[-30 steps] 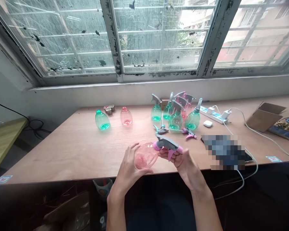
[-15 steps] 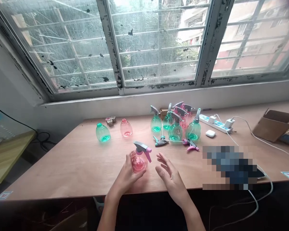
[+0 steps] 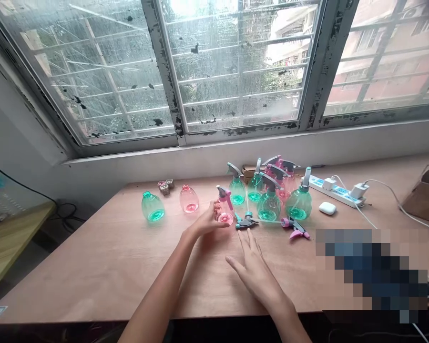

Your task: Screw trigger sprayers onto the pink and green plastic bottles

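Observation:
My left hand (image 3: 204, 224) is stretched far over the wooden table (image 3: 103, 267) and grips a pink spray bottle (image 3: 224, 209) with a grey and pink trigger head, standing it upright beside a cluster of assembled green and pink spray bottles (image 3: 271, 190). My right hand (image 3: 253, 269) hovers open, fingers straight, pointing at a loose teal trigger head (image 3: 246, 222). A loose pink trigger head (image 3: 296, 228) lies further right. Two bottles without heads stand at the left: a green one (image 3: 152, 207) and a pink one (image 3: 189, 199).
Small printed cubes (image 3: 165, 186) sit near the back edge. A white power strip (image 3: 338, 190) with plugs and cables, a white earbud case (image 3: 327, 208) and a cardboard box (image 3: 423, 195) lie to the right. A blurred-out object (image 3: 372, 267) covers the near right. A window runs behind.
My left hand carried the pink spray bottle from the near edge out to the cluster and set it upright. My right hand let go of the trigger head and opened.

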Available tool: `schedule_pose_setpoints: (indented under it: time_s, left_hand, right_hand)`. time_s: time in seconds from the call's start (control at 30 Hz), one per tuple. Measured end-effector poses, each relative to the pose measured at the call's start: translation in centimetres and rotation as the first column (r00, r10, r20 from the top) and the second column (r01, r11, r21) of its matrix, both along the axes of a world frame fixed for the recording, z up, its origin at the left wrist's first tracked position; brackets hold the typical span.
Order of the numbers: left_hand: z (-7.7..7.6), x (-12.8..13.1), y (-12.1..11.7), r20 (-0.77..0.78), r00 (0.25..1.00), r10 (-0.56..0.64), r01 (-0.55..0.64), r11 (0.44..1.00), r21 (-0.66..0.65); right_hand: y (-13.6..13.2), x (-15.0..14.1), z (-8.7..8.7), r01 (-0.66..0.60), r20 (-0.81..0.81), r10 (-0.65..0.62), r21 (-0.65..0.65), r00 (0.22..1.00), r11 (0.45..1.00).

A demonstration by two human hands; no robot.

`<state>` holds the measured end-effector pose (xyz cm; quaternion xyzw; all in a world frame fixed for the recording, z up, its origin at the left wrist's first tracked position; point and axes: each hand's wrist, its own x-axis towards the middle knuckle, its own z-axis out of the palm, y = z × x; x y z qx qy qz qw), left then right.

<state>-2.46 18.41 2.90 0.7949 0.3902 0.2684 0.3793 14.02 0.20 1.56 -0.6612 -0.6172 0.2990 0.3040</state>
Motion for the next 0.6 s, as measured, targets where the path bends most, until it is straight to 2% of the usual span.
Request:
schedule_pose_setpoints:
  time_s: [0.13, 0.27, 0.47, 0.6]
  left_hand:
    - [-2.3, 1.8, 0.5, 0.098, 0.995, 0.034, -0.046, 0.992, 0.118]
    - [-3.9, 2.3, 0.9, 0.124, 0.990, 0.060, -0.083, 0.978, 0.189]
    - [-4.1, 1.2, 1.6, 0.063, 0.994, 0.090, -0.103, 0.959, 0.263]
    - [-4.0, 1.0, 2.1, 0.036, 0.993, 0.114, -0.119, 0.953, 0.277]
  right_hand:
    - [1.4, -0.8, 2.1, -0.048, 0.200, 0.067, -0.098, 0.978, 0.994]
    - [2.9, -1.2, 3.2, -0.039, 0.403, 0.110, -0.180, 0.908, 0.983]
    - [5.8, -1.3, 2.1, 0.001, 0.519, 0.100, -0.190, 0.849, 0.982]
    - [5.8, -1.7, 1.5, -0.021, 0.595, 0.127, -0.183, 0.794, 0.983]
